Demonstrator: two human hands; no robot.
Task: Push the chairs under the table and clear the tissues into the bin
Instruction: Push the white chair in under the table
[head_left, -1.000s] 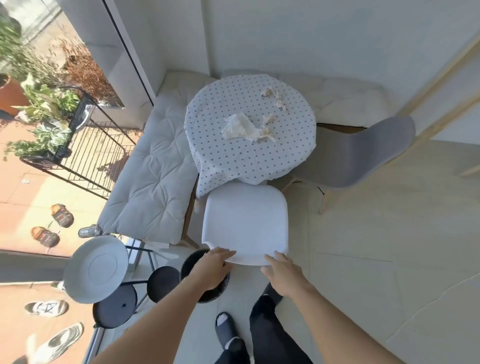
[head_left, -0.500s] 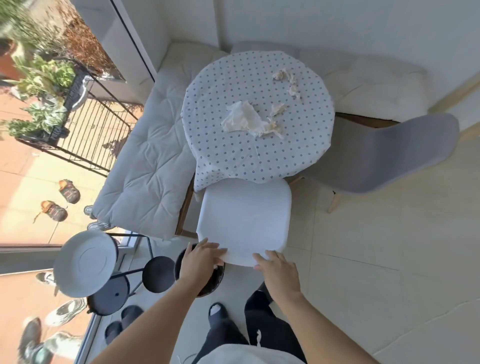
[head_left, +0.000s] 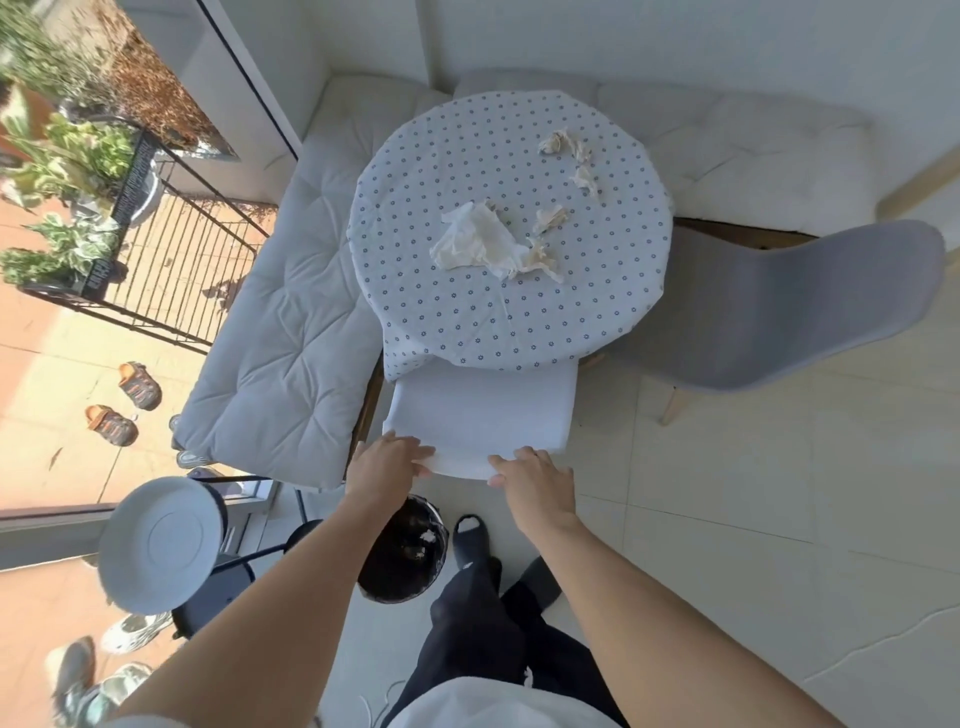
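Observation:
A white chair (head_left: 480, 415) stands at the near side of the round table (head_left: 457, 322) with the dotted cloth, its seat partly under the cloth. My left hand (head_left: 384, 465) and my right hand (head_left: 537, 480) both grip the top edge of its backrest. A large crumpled tissue (head_left: 480, 241) lies mid-table, with smaller tissue scraps (head_left: 569, 150) further back. A grey chair (head_left: 779, 312) stands to the right, angled out from the table. A black bin (head_left: 402, 558) sits on the floor below my left arm, with scraps inside.
A cushioned corner bench (head_left: 280, 332) wraps the table on the left and behind. A small stand with a white round tray (head_left: 158, 543) is at the left near a glass door. My feet in dark slippers (head_left: 470, 538) stand beside the bin. Tiled floor (head_left: 779, 519) lies to the right.
The white chair has slid further under the table with both hands on its backrest, and I have stepped closer to the table.

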